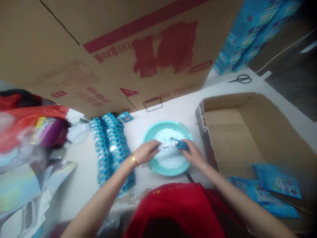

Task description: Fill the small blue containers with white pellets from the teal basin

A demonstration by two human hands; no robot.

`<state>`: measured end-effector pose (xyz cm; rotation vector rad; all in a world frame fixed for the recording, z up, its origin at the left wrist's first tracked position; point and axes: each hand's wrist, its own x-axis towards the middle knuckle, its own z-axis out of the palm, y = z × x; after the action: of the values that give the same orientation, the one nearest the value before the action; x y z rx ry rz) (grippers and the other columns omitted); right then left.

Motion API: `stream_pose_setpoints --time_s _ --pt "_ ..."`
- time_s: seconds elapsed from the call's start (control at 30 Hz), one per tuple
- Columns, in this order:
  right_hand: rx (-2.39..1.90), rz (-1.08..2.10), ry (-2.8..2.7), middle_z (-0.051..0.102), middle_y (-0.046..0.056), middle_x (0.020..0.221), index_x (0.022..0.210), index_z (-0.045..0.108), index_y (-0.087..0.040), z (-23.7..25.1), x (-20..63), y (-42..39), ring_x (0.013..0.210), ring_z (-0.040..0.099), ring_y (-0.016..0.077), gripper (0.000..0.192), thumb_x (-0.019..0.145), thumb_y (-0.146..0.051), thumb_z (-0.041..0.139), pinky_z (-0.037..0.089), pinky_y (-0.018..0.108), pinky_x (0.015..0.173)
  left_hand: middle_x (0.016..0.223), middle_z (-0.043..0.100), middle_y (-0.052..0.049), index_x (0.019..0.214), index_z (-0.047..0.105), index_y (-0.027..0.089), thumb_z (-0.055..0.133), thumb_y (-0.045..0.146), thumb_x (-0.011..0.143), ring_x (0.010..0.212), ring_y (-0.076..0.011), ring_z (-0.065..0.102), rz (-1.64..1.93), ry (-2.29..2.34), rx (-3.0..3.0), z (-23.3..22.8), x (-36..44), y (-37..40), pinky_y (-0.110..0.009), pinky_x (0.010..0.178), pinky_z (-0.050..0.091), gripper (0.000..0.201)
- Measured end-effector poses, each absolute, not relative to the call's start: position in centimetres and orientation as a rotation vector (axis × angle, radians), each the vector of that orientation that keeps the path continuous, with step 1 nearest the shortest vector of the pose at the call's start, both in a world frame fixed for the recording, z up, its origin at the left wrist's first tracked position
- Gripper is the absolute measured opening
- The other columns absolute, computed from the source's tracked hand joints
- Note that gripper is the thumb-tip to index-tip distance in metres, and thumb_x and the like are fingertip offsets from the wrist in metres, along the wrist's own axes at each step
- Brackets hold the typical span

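A round turquoise basin (pixel 146 135) holds a heap of small white pellets (pixel 170 162). My right hand (pixel 193 154) grips a small blue box (pixel 182 144) over the pellets, tilted with one end toward my left hand. White pellets show at that end of the box. From the left, my left hand (pixel 148 152) reaches over the basin's rim, its fingers pinched together. A pale, blurred shape with pellets lies between its fingertips and the box; whether the fingers hold it is unclear.
Two rows of small blue boxes (pixel 115 142) stand left of the basin. A large carton (pixel 111 66) rises behind it. To the right, an open cardboard box (pixel 237 132) contains blue packets (pixel 277 181). Scissors (pixel 243 79) lie behind it. Plastic bags (pixel 12 132) crowd the far left.
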<state>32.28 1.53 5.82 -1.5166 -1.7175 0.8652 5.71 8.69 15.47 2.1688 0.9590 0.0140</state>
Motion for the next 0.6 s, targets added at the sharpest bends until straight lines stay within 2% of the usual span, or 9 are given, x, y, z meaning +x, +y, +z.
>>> stream_pose_setpoints --time_s 0.1,0.23,0.37,0.47,0.6 --pt "-1.463 0.830 -1.784 0.059 0.010 0.115 0.121 0.050 -0.023 5.7 31.4 1.3 0.110 0.055 0.0267 0.039 0.082 -0.021 0.050 0.046 0.047 0.094 0.107 0.063 -0.010 0.116 0.053 0.017 0.046 0.026 0.090 0.096 -0.0220 0.062 -0.254 1.008 2.286 17.7 7.5 9.2 -0.034 0.084 0.049 0.028" --pt "-1.427 0.821 -1.820 0.059 0.010 0.116 0.122 0.049 -0.024 5.3 31.0 0.9 0.111 0.054 0.0266 0.040 0.083 -0.019 0.050 0.047 0.048 0.093 0.096 0.064 -0.010 0.109 0.055 0.015 0.040 0.018 0.090 0.082 -0.0229 0.064 -0.625 1.057 2.445 21.1 10.8 8.9 -0.033 0.068 0.051 0.024" --pt "-1.434 0.832 -1.783 0.059 0.011 0.116 0.122 0.048 -0.023 4.4 31.2 0.7 0.112 0.054 0.0264 0.038 0.084 -0.022 0.051 0.046 0.048 0.095 0.092 0.061 -0.009 0.099 0.057 0.015 0.033 0.012 0.091 0.079 -0.0220 0.063 -0.703 1.044 2.556 22.5 12.1 8.4 -0.031 0.062 0.048 0.026" --pt "-1.484 0.856 -1.724 0.058 0.011 0.117 0.121 0.048 -0.022 4.0 31.6 0.7 0.111 0.054 0.0261 0.037 0.085 -0.024 0.052 0.045 0.046 0.096 0.094 0.059 -0.008 0.103 0.055 0.017 0.035 0.015 0.092 0.080 -0.0195 0.061 -0.578 1.121 2.565 19.9 10.5 9.1 -0.030 0.066 0.047 0.023" --pt "-1.608 0.878 -1.518 0.058 0.011 0.115 0.120 0.047 -0.021 4.5 32.3 1.2 0.107 0.056 0.0257 0.038 0.085 -0.032 0.055 0.046 0.044 0.093 0.101 0.058 -0.010 0.110 0.052 0.016 0.034 0.017 0.093 0.091 -0.0224 0.057 -0.452 1.384 2.382 11.8 8.2 10.3 -0.036 0.079 0.046 0.025"
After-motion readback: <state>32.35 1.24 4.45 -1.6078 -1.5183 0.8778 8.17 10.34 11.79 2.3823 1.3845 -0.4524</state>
